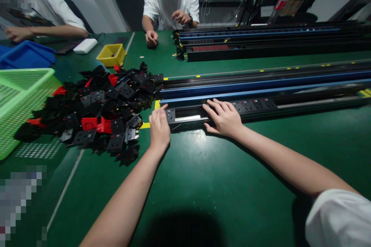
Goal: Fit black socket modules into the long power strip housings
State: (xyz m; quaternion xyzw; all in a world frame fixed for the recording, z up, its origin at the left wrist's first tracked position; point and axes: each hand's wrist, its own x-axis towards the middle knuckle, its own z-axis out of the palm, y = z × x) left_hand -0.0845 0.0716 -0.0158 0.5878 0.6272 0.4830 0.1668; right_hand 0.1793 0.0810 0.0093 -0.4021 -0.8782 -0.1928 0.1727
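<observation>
My left hand (160, 129) is closed around the left end of a long black channel (307, 109), against a black socket module (171, 115) seated there. The part under the fingers is hidden. Farther right, my right hand (224, 119) rests across the same channel, fingers spread over it and thumb on the near side. A row of black socket modules (256, 104) sits in the channel just right of that hand. Between the hands a stretch of channel shows a bright strip. Loose black and red socket modules (111, 96) lie heaped to the left of my left hand.
Blue rails (232, 92) lie behind the channel. A green basket (29, 75), a blue bin (29, 56) and a yellow bin (111, 54) stand on the left. Across the green table (199, 185), one co-worker (171, 4) sits near more rails (261, 48); another (52, 7) is at far left.
</observation>
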